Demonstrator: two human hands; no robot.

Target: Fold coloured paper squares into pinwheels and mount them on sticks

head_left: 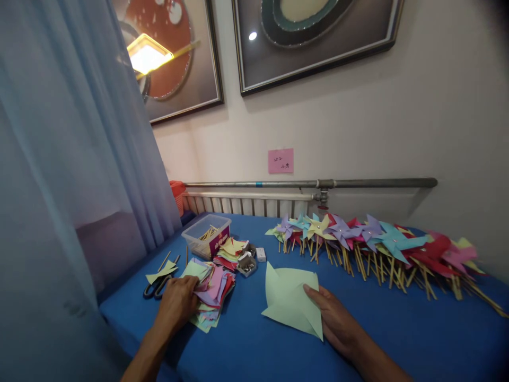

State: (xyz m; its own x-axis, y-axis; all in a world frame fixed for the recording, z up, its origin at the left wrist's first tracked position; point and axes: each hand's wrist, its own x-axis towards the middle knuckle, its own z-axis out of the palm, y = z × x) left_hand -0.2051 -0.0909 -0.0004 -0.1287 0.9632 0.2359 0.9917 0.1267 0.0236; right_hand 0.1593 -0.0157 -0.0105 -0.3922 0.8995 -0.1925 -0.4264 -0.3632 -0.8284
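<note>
Between the thumb and fingers of my right hand [338,321] is a pale green paper sheet [292,302] with cut, pointed corners, held a little above the table. My left hand [181,300] is closed at the left edge of a stack of coloured paper [214,292], its fingertips partly hidden against the sheets. Black-handled scissors [155,288] lie just left of that hand, with a pale green paper piece [161,271] over them. Behind the stack are more cut papers [230,252] and a small open box of metal pins [247,265].
A clear plastic tub [194,231] holding wooden sticks stands at the back left. Many finished paper pinwheels [342,233] on sticks lie in a row at the right. A small white box [261,254] sits mid-table. A blue curtain [79,185] hangs at the left.
</note>
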